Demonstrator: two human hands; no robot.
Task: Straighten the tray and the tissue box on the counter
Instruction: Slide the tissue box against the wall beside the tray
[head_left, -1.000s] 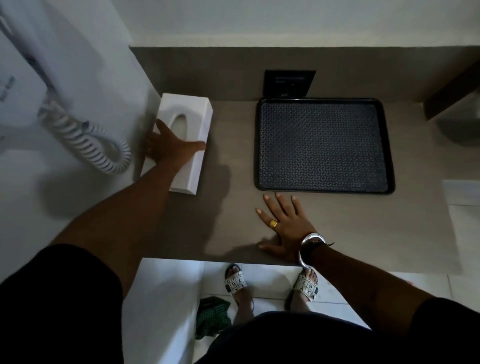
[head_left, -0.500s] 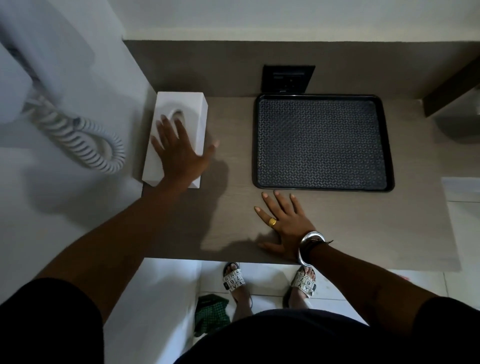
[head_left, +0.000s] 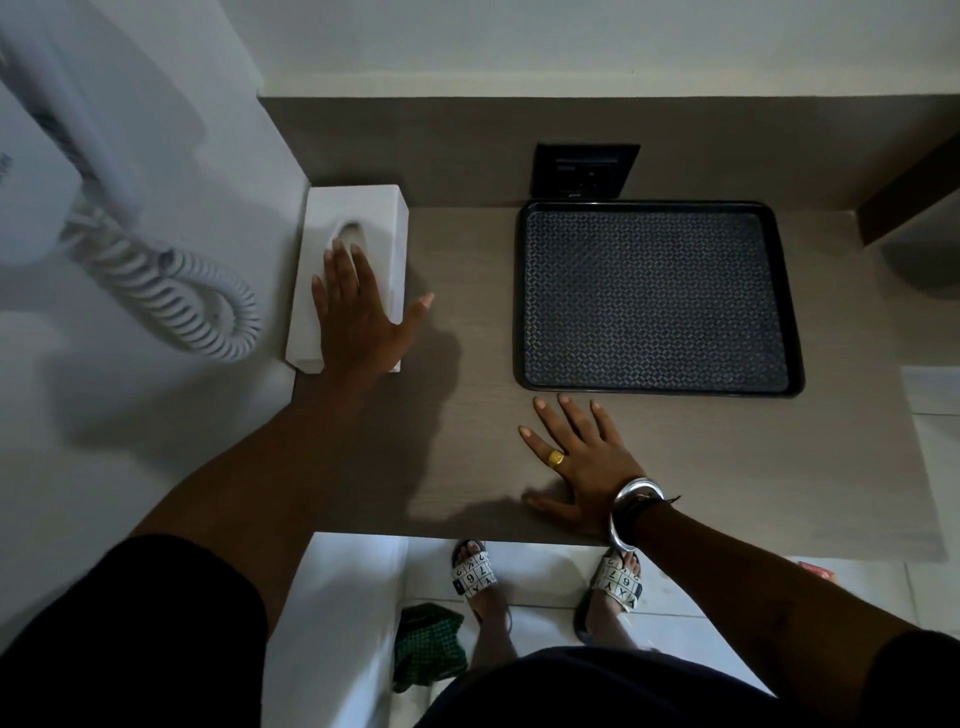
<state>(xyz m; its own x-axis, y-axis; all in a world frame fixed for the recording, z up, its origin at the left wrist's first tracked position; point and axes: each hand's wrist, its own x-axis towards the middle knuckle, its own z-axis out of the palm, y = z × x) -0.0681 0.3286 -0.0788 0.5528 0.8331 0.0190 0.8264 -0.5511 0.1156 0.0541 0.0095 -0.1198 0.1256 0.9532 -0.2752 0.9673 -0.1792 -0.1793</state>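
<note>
Fingers (head_left: 345, 270) of the left hand (head_left: 358, 317) lie flat and loosely spread on top of the white tissue box (head_left: 358, 218), pressing rather than gripping, the thumb off its right side, a hold that looks suited to sliding the box square. The box sits at the back left corner of the grey surface (head_left: 467, 441), its long side parallel to the white wall (head_left: 156, 415) just beside it. To its right, well apart, the black patterned tray (head_left: 789, 291) lies close to the back panel under a dark wall socket (head_left: 584, 169), edges seemingly parallel to the surface's rim. The right hand (head_left: 576, 462) rests open and empty, palm down, just short of the tray's near edge, apparently bracing. A coiled white cord (head_left: 171, 291) hangs at left, clear of the box; nothing lies between box and tray.
</note>
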